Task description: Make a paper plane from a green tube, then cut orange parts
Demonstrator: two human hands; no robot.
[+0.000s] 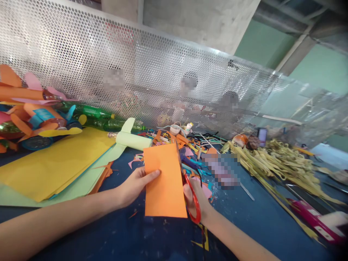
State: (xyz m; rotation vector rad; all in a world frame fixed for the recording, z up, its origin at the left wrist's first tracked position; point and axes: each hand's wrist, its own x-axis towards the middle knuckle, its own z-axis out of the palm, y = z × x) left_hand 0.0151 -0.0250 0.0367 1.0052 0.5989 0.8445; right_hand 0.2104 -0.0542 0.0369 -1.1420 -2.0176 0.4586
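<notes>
My left hand (138,185) grips an orange sheet of paper (164,192) by its left edge, the thumb flat on its face. The sheet is held up over the blue table. In my right hand (197,201) is a pair of red-handled scissors (195,199), their blades running along the sheet's right edge. Part of the right hand's fingers is hidden by the paper and the handle. Behind the sheet lie paper scraps (206,190) and a dark blue tool with a cord (190,162). A bottle wrapped in pale green paper (133,140) lies just beyond the left hand.
Coloured paper sheets (59,163) are stacked at left, beside paper-covered bottles (40,119) and green bottles (89,110). A perforated screen (163,69) stands at the back. Dried yellowish strips (280,163) and a magenta power strip (315,221) lie at right.
</notes>
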